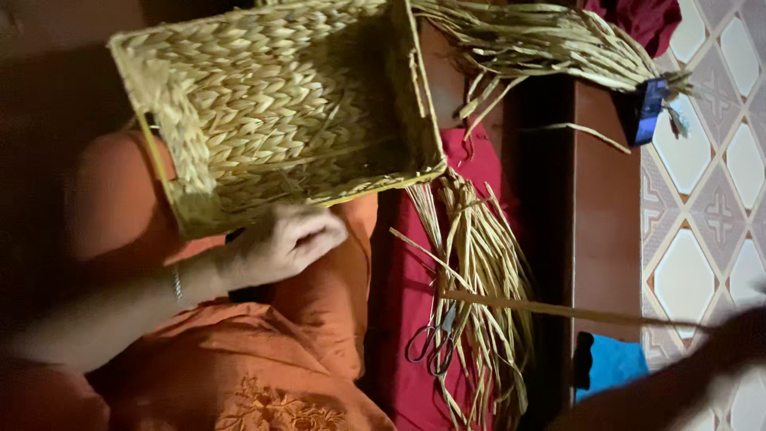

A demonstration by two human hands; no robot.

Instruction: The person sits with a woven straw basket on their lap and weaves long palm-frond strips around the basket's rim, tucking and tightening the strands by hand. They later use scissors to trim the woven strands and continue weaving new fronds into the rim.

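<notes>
Head view, looking down onto the lap of a seated person in orange clothing (pixel 263 375). A rectangular woven basket (pixel 271 104) of pale straw-coloured fibre lies tilted across the lap, its open side turned toward the camera so that the herringbone weave of its floor and its low walls show. One hand (pixel 279 243), which seems to be the left, reaches in from the lower left with a thin bracelet (pixel 176 283) at the wrist. Its fingers are curled closed around the lower rim of the basket; the rim passes under the knuckles, so the grasp is on the basket itself.

The other hand (pixel 738 339), taken as the right, enters at the lower right edge as a dark, blurred shape. A single long flat strand (pixel 558 310) runs from the bundle toward it, stretched nearly level. Whether this hand pinches the strand or is merely beside it cannot be told, since blur hides the fingers.

Just right of the basket, a loose bundle of dried fibre strips (pixel 479 271) lies on a red cloth (pixel 403 287), fanning downward. A pair of scissors (pixel 432 345) rests on the cloth, touching the bundle's left edge. A second sheaf of strips (pixel 542 40) lies above, beyond the basket's upper right corner, with a small blue object (pixel 650 108) at its tip. A blue cloth (pixel 613 363) sits on a patterned tile floor (pixel 710 160) at the right.
</notes>
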